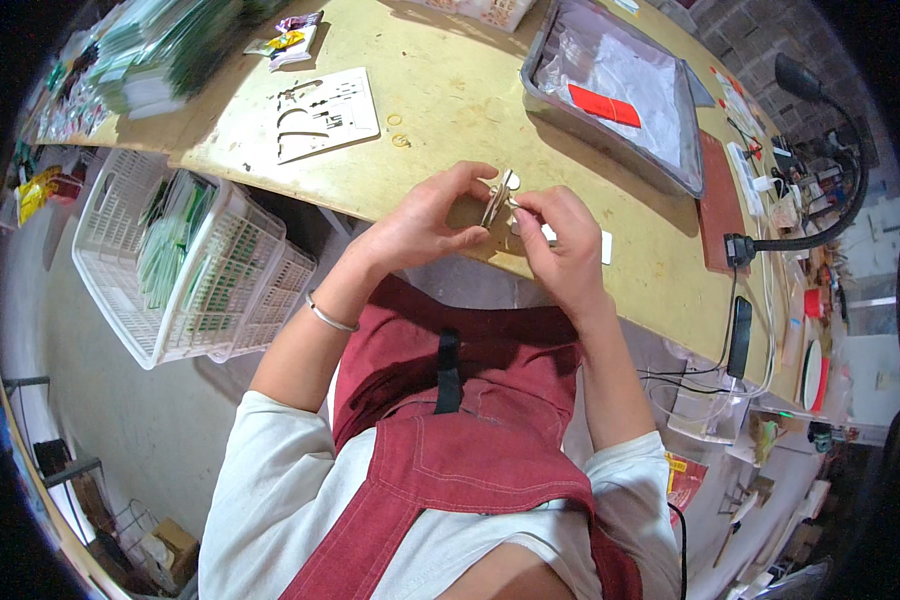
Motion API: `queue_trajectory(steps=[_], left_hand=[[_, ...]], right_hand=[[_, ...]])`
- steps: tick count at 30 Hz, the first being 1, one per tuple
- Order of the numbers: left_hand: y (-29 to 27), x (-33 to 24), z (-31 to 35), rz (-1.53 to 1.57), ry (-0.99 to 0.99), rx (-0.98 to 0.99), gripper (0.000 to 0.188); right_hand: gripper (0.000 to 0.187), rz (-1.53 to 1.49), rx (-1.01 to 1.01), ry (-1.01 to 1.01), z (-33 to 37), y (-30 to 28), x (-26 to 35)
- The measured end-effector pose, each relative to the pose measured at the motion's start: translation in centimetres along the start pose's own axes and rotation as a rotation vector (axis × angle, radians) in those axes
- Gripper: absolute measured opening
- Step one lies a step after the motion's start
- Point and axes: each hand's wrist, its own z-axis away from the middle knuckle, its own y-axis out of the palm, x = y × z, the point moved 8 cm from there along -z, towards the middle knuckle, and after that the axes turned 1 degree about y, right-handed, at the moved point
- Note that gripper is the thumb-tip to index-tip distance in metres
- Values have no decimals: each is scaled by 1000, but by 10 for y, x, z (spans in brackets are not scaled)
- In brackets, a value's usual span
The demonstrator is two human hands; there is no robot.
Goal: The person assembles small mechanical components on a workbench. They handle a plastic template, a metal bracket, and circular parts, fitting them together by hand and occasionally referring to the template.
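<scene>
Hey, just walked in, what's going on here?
A person sits at a yellow table, handling a small, thin, pale-brown and silvery piece near its edge. The left hand holds it between thumb and fingers, while the right hand pinches at its right side; its exact make is too small to tell. A white card with small dark shapes lies beyond the left hand, and a grey plastic tray stands beyond the right.

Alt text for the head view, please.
A person in red overalls holds a small, unidentifiable pale object with left grip and right grip at a yellowish table. Beyond lie a white sheet with dark shapes and a grey tray; a white basket stands at left.
</scene>
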Motion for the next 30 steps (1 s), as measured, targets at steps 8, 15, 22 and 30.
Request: queue_trajectory(steps=[8, 15, 22, 30], left_hand=[[-2, -2, -2, -20, -3, 5, 74], [-1, 6, -1, -59, 23, -10, 74], [-2, 0, -1, -101, 50, -1, 74], [-2, 1, 0, -1, 3, 5, 75]], right_hand=[[13, -112, -36, 133, -6, 5, -13], [19, -73, -3, 261, -11, 10, -24], [11, 28, -25, 139, -9, 4, -10], [14, 85, 57, 72, 1, 10, -15]])
